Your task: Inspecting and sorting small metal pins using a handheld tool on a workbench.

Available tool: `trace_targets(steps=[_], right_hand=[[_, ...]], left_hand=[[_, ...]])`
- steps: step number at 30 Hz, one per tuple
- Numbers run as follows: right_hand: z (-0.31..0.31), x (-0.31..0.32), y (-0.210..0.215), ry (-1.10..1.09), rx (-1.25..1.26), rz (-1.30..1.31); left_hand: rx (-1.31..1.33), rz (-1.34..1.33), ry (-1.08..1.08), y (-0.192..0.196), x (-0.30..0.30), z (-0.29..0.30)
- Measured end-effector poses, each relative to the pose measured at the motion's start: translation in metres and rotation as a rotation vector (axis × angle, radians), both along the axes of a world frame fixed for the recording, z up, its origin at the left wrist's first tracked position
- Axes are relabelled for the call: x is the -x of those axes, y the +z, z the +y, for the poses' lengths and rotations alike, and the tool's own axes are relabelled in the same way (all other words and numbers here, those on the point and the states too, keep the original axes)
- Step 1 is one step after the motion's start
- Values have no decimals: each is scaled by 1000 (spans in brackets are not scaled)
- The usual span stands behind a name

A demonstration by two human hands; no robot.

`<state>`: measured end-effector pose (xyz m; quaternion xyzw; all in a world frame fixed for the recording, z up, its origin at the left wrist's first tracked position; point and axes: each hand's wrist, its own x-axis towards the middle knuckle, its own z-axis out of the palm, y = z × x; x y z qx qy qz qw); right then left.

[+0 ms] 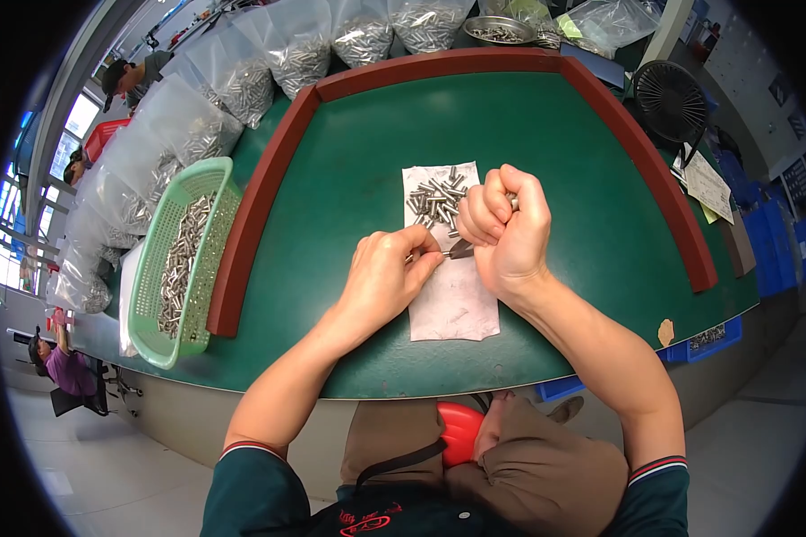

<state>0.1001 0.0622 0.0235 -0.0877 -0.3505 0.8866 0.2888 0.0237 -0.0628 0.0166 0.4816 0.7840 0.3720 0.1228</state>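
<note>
Lap: brown-trousered knees [546,465] and a red rounded object [461,428] sit nearest, below the near edge of the surface.
Forearms: both come up from dark green sleeves with striped cuffs and meet over the middle of the surface.
Left hand: the left hand [387,276] is curled shut, thumb and forefinger pinching one small silver metal pin [427,255] that points right toward the other hand.
Right hand: the right hand [508,228] is fisted around a small dark pointed tool [461,250]; a bit of silver shows near the knuckles, what it is cannot be told.
Step in hand: judging by the pose, one pin is being worked or checked at the tool tip, the two touching or nearly so.
Next move calls for: likely a steady pinch and fine alignment, since the pin is thin and slippery.
Pin supply: a loose heap of short silver metal pins [436,199] lies on the far end of a white paper sheet [454,304], just left of the right hand.
Surface: a green mat-covered surface [349,161] with a raised brown rim [251,224].
Left side: a light green plastic basket [166,259] holds more pins, outside the rim.
Far side: clear plastic bags of metal parts [295,54], a metal bowl [500,33], and a black fan [670,94] far right.
</note>
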Motion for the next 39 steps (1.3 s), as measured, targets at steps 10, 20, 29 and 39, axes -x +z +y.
trace_targets(steps=[10, 20, 29, 39], right_hand=[[-6, 2, -5, -2, -143, -19], [-5, 2, -2, -29, -131, -37], [-5, 2, -1, -21, -93, -38], [-2, 2, -2, 3, -92, -39]], left_hand=[[14, -19, -13, 2, 1, 3], [-139, -601, 21, 7, 14, -5], [-328, -1487, -132, -3, 34, -11], [-247, -1025, 43, 2, 35, -10]])
